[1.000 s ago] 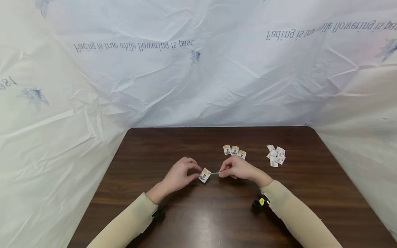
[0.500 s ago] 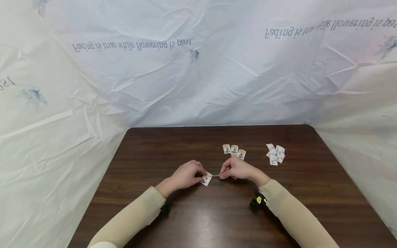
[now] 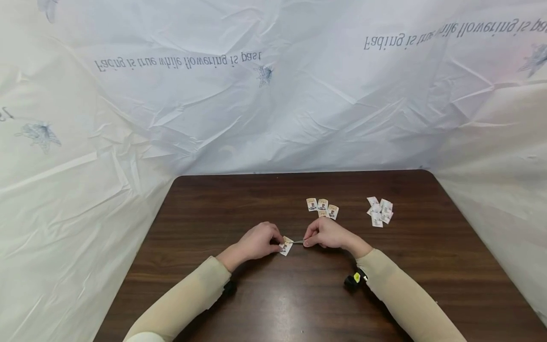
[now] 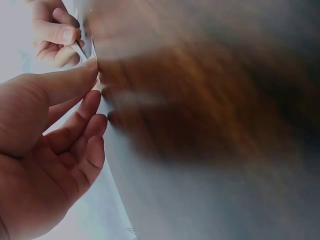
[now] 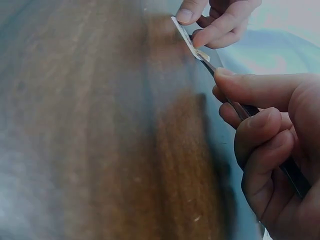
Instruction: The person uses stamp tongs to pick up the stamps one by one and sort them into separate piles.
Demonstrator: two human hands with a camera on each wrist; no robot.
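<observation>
A small white card (image 3: 286, 246) with an orange and dark print lies between my hands in the head view. My left hand (image 3: 259, 241) pinches its left side with thumb and fingertips. In the right wrist view the card (image 5: 186, 39) is seen nearly edge-on and tilted. My right hand (image 3: 331, 232) grips a pair of dark, slim tweezers (image 5: 241, 111), whose tips meet the card's near corner. The left wrist view has the left hand (image 4: 55, 125) close up, its thumb at the card's edge and the other fingers loosely bent.
Beyond my right hand lie several printed cards (image 3: 322, 204) in a loose group. Further right is a pile of several paler pieces (image 3: 380, 212). They rest on a dark wooden table (image 3: 222, 199). Printed white sheeting (image 3: 256, 118) hangs behind and at the sides.
My left hand has moved right onto the card, now covering part of its left side. The card has turned slightly. The right hand with the tweezers has barely moved.
</observation>
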